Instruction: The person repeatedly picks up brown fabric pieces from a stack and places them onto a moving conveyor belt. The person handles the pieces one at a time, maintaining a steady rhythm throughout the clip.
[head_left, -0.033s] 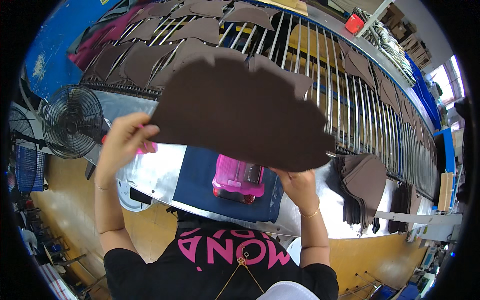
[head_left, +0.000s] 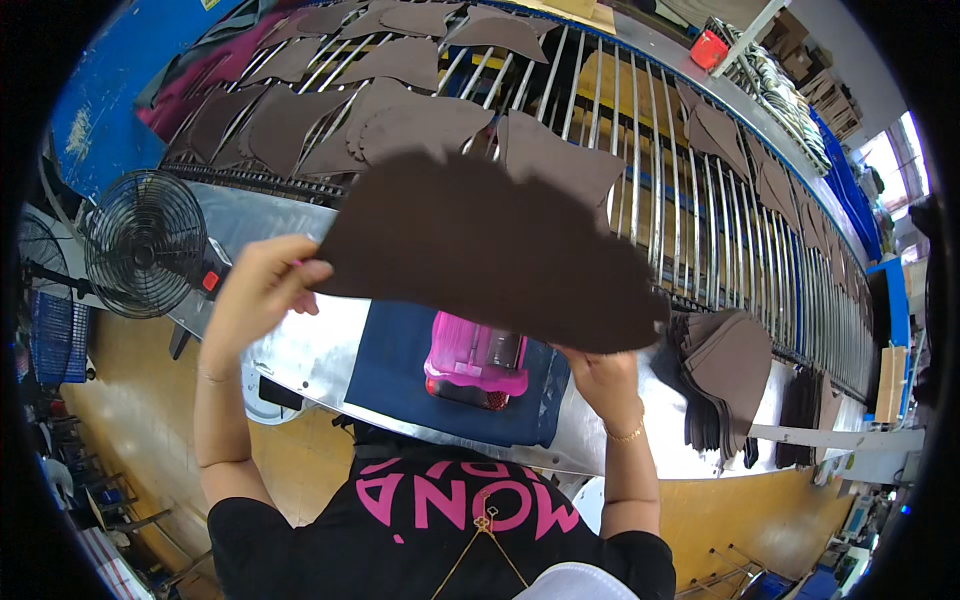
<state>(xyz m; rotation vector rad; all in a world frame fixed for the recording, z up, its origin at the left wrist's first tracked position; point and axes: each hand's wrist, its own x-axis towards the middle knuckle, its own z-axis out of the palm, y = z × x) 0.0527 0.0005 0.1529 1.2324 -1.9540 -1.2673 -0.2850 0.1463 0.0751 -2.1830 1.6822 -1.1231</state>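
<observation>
Both hands hold a large dark brown cut sheet point(head_left: 480, 250) up above the bench, tilted across my view. Its far edge is stepped and uneven, as if several layers were fanned out; the material could be leather or foam, I cannot tell. My left hand point(head_left: 265, 290) pinches its left corner between thumb and fingers. At the near right edge my right hand point(head_left: 605, 378) grips it, with part of its fingers hidden beneath. Below the sheet, a pink transparent plastic box point(head_left: 475, 355) rests on a folded dark blue cloth point(head_left: 385, 365), partly covered by the sheet.
Beyond the bench point(head_left: 300, 350) runs a rack of metal rods point(head_left: 690, 210) carrying many flat brown pieces point(head_left: 560, 155). A stack of brown pieces point(head_left: 735, 370) lies at right, near a pale bar point(head_left: 840, 435). A black fan point(head_left: 145, 245) stands at left.
The brown sheet and both hands have come slightly lower and nearer to me, uncovering more of the pieces on the rack. Both hands keep their hold.
</observation>
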